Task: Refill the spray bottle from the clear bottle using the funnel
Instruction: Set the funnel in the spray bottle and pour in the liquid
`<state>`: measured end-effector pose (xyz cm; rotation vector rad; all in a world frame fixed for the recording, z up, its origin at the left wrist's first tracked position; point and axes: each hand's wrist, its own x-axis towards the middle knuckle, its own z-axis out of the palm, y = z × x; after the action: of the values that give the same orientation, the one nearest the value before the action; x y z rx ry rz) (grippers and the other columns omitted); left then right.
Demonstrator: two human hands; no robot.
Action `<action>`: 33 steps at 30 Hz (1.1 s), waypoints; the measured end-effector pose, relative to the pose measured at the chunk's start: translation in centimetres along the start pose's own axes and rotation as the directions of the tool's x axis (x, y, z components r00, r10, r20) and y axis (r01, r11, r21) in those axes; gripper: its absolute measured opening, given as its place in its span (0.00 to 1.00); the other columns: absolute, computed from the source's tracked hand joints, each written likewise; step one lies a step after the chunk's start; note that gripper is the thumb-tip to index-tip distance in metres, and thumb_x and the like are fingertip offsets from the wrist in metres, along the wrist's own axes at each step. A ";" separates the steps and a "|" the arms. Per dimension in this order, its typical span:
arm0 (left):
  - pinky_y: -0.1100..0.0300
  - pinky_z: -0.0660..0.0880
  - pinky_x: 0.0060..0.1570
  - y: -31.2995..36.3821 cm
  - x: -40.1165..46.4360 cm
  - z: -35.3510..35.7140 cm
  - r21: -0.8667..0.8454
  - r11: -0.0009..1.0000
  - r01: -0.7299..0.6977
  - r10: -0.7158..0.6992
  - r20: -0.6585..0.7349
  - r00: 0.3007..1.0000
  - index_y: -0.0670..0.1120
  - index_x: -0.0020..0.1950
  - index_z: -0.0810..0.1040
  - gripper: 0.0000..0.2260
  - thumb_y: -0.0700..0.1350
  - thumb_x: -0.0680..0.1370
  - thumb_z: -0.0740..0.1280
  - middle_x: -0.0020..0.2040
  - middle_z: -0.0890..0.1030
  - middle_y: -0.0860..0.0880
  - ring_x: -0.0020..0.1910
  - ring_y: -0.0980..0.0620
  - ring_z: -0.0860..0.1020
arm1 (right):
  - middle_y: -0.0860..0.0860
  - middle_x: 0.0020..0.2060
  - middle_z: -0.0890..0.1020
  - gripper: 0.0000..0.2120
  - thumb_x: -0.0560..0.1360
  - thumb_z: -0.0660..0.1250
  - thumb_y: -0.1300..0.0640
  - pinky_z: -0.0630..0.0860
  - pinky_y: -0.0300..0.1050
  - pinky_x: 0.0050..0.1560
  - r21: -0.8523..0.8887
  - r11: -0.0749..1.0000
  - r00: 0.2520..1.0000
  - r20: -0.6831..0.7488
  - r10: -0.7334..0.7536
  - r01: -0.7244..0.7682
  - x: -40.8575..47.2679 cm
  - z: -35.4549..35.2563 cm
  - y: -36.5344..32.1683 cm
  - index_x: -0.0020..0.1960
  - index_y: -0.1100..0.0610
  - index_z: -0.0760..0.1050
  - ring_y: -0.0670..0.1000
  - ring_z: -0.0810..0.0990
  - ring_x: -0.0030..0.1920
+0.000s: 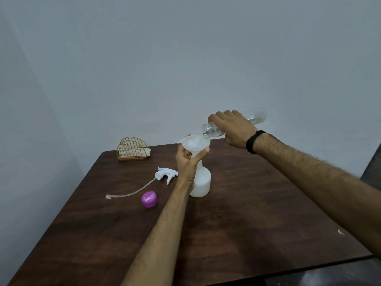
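Note:
A white spray bottle (201,182) stands upright on the dark wooden table (247,213), its top off. A translucent white funnel (195,142) sits in its neck. My left hand (188,159) grips the funnel's stem at the bottle's neck. My right hand (231,127) holds the clear bottle (212,130) tipped nearly flat, its open mouth over the funnel's right rim. Liquid runs from the mouth into the funnel. The bottle's base (258,116) sticks out behind my hand.
The white spray trigger head (166,174) with its long dip tube (127,193) lies on the table to the left. A purple cap (149,199) lies in front of it. A gold wire napkin holder (133,149) stands at the back left corner. A black wristband (254,141) circles my right wrist.

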<state>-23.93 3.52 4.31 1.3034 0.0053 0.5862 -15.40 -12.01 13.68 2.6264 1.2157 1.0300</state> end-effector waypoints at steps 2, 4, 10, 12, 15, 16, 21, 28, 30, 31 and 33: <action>0.71 0.76 0.46 0.0 0.0 0.0 0.009 1.000 0.001 -0.001 -0.002 1.000 0.43 0.70 0.72 0.28 0.33 0.72 0.76 0.56 0.81 0.52 0.49 0.67 0.81 | 0.52 0.46 0.76 0.27 0.64 0.61 0.74 0.64 0.47 0.44 0.000 1.000 1.000 -0.003 -0.001 0.001 0.0 0.0 0.1 0.60 0.56 0.71 0.56 0.73 0.43; 0.71 0.76 0.46 0.0 0.0 0.0 0.013 1.000 0.001 -0.001 -0.002 1.000 0.44 0.70 0.72 0.29 0.33 0.71 0.76 0.57 0.80 0.52 0.50 0.67 0.81 | 0.52 0.46 0.76 0.26 0.64 0.61 0.73 0.64 0.47 0.44 0.002 1.000 1.000 -0.004 -0.003 0.003 0.0 -0.1 0.1 0.60 0.56 0.71 0.56 0.72 0.43; 0.72 0.76 0.45 0.1 0.0 0.2 0.016 1.000 0.003 -0.003 -0.007 1.000 0.43 0.71 0.72 0.29 0.33 0.72 0.76 0.56 0.80 0.53 0.48 0.68 0.81 | 0.51 0.47 0.76 0.27 0.65 0.61 0.73 0.68 0.49 0.47 -0.008 1.000 1.000 0.002 -0.012 0.012 0.0 -0.1 0.2 0.61 0.55 0.70 0.56 0.74 0.44; 0.72 0.76 0.45 0.1 0.0 0.2 0.017 1.000 0.006 -0.006 -0.006 1.000 0.43 0.70 0.72 0.29 0.33 0.72 0.76 0.56 0.80 0.53 0.48 0.68 0.81 | 0.52 0.47 0.76 0.27 0.65 0.61 0.73 0.67 0.49 0.47 -0.014 1.000 1.000 -0.002 -0.015 0.014 0.1 -0.1 0.2 0.61 0.56 0.70 0.56 0.74 0.44; 0.72 0.76 0.45 0.1 0.0 0.1 0.020 1.000 0.006 -0.006 -0.008 1.000 0.43 0.71 0.72 0.29 0.33 0.72 0.76 0.56 0.80 0.53 0.48 0.69 0.80 | 0.52 0.48 0.77 0.27 0.65 0.61 0.73 0.68 0.49 0.48 -0.020 1.000 1.000 0.000 -0.017 0.017 0.1 -0.2 0.2 0.62 0.56 0.70 0.57 0.74 0.45; 0.72 0.76 0.45 0.1 0.0 0.1 0.020 1.000 0.005 -0.005 -0.007 1.000 0.43 0.71 0.72 0.29 0.34 0.72 0.76 0.56 0.80 0.53 0.48 0.68 0.80 | 0.52 0.48 0.77 0.26 0.66 0.61 0.72 0.68 0.49 0.48 -0.022 1.000 1.000 -0.001 -0.019 0.019 0.1 -0.2 0.2 0.62 0.56 0.71 0.57 0.74 0.45; 0.72 0.76 0.45 0.1 0.0 0.2 0.015 1.000 -0.002 0.002 -0.010 1.000 0.42 0.70 0.72 0.28 0.32 0.72 0.75 0.56 0.80 0.54 0.48 0.69 0.80 | 0.53 0.48 0.77 0.27 0.65 0.62 0.72 0.68 0.51 0.48 -0.034 0.999 1.000 -0.002 -0.028 0.028 0.3 -0.3 0.3 0.61 0.56 0.71 0.58 0.75 0.45; 0.70 0.76 0.47 -0.1 0.0 0.0 -0.003 1.000 0.006 -0.006 -0.003 1.000 0.43 0.70 0.72 0.30 0.35 0.70 0.78 0.59 0.81 0.49 0.51 0.64 0.81 | 0.53 0.48 0.77 0.26 0.65 0.63 0.72 0.69 0.52 0.49 -0.050 0.998 0.999 -0.001 -0.041 0.040 0.4 -0.4 0.2 0.61 0.56 0.71 0.58 0.75 0.45; 0.69 0.77 0.48 -0.1 0.0 0.0 -0.009 1.000 0.006 -0.006 -0.005 1.000 0.43 0.70 0.73 0.30 0.34 0.70 0.77 0.59 0.81 0.49 0.52 0.64 0.81 | 0.53 0.48 0.77 0.26 0.65 0.64 0.72 0.69 0.52 0.49 -0.064 0.997 0.999 0.009 -0.045 0.046 0.6 -0.5 0.3 0.61 0.56 0.71 0.58 0.75 0.45; 0.69 0.77 0.48 -0.1 0.1 0.0 -0.010 1.000 0.007 -0.007 -0.007 1.000 0.43 0.70 0.73 0.29 0.34 0.71 0.77 0.59 0.81 0.49 0.51 0.64 0.81 | 0.52 0.48 0.77 0.26 0.65 0.64 0.72 0.70 0.53 0.49 -0.071 0.996 0.999 0.015 -0.048 0.049 0.7 -0.6 0.3 0.61 0.56 0.71 0.58 0.75 0.45; 0.69 0.77 0.48 -0.2 0.1 0.0 -0.011 1.000 0.008 -0.008 -0.004 1.000 0.44 0.70 0.73 0.29 0.34 0.71 0.77 0.59 0.81 0.49 0.52 0.64 0.81 | 0.52 0.48 0.76 0.26 0.65 0.65 0.71 0.70 0.52 0.50 -0.089 0.994 0.998 0.026 -0.053 0.055 0.9 -0.6 0.3 0.61 0.55 0.70 0.57 0.75 0.45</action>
<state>-23.77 3.50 4.21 1.2915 0.0104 0.5811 -15.19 -11.69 14.75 2.5168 1.1993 1.0164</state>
